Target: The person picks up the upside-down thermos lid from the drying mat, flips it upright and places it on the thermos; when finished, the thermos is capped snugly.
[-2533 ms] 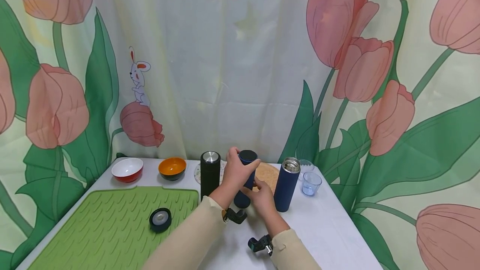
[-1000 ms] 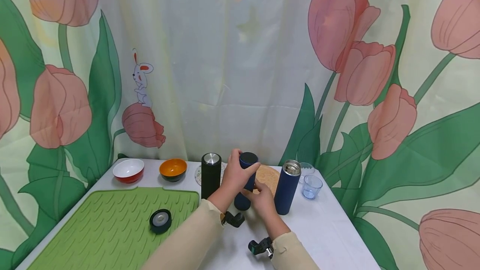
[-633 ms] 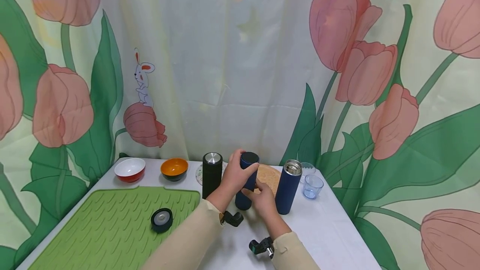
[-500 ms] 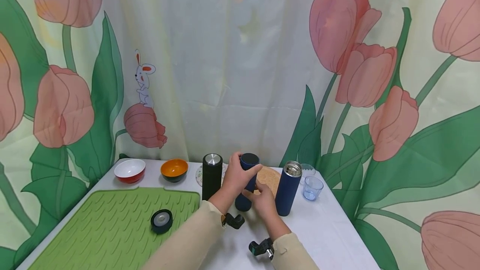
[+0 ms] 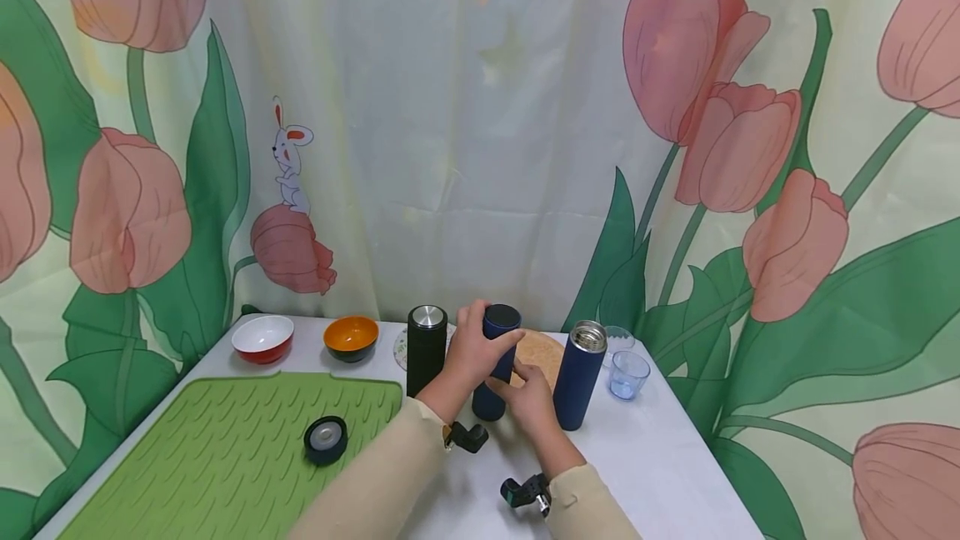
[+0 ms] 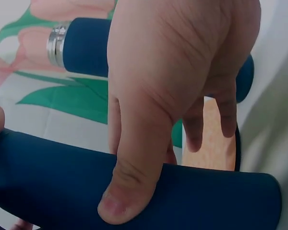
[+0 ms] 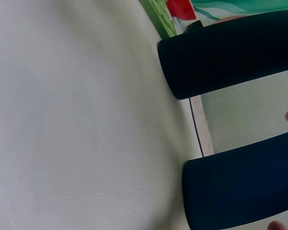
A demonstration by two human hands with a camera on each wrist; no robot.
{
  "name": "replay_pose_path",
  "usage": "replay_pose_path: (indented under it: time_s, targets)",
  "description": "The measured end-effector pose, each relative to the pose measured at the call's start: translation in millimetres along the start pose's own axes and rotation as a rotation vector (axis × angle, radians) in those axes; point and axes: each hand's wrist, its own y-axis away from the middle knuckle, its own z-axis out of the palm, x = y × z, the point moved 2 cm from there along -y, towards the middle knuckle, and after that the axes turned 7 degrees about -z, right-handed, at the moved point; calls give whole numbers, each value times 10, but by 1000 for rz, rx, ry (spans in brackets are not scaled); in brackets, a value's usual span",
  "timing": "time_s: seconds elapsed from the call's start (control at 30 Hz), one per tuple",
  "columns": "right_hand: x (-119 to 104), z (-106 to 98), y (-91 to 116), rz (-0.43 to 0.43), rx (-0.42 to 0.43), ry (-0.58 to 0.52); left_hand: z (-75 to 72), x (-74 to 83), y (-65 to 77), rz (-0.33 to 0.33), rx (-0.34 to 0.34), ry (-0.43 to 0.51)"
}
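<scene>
A dark blue vacuum flask (image 5: 492, 394) with a black top stands upright near the middle of the table. My left hand (image 5: 472, 350) grips its upper part, thumb across the near side and fingers round the far side. Lower down, my right hand (image 5: 534, 403) holds the same flask; its thumb lies across the near face in the left wrist view, partly hiding the body. To the right stands another blue flask (image 5: 576, 386) with a bare steel mouth. A black flask (image 5: 425, 357) with a steel cap stands close on the left.
A round dark lid (image 5: 326, 440) lies on the green mat (image 5: 225, 440). At the back left sit a red-and-white bowl (image 5: 262, 338) and an orange bowl (image 5: 351, 337). Behind the flasks lie a patterned plate (image 5: 401, 348) and a round wooden board (image 5: 542, 350). Blue glass (image 5: 628, 375) at right.
The head view has shifted slightly. Both hands keep hold of the middle flask in nearly the same place, and the other objects stay where they were.
</scene>
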Motion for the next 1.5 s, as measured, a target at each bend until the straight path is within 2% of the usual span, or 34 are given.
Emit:
replay_pose_path:
  time_s: [0.2,0.3,0.5,0.6,0.73,1.13,1.27,1.5]
  targets:
    - [14,0,-12,14,-9,1,-17,-32,17,29,-18,3]
    - [24,6,-6,32,0,1,12,-38,24,24,11,22]
    - [14,28,-1,15,-10,-4,81,16,37,-50,96,24]
    - [4,26,0,24,-8,-2,74,59,39,-44,106,-3]
    - [-14,2,-9,22,-1,9,45,83,32,-13,83,-30]
    - [-9,-27,-8,8,-17,29,7,-11,15,-2,-5,27]
    - [-11,-28,-30,22,-22,25,35,19,12,-16,31,23]
    - [-10,-39,-27,17,-19,24,89,70,34,-98,95,39]
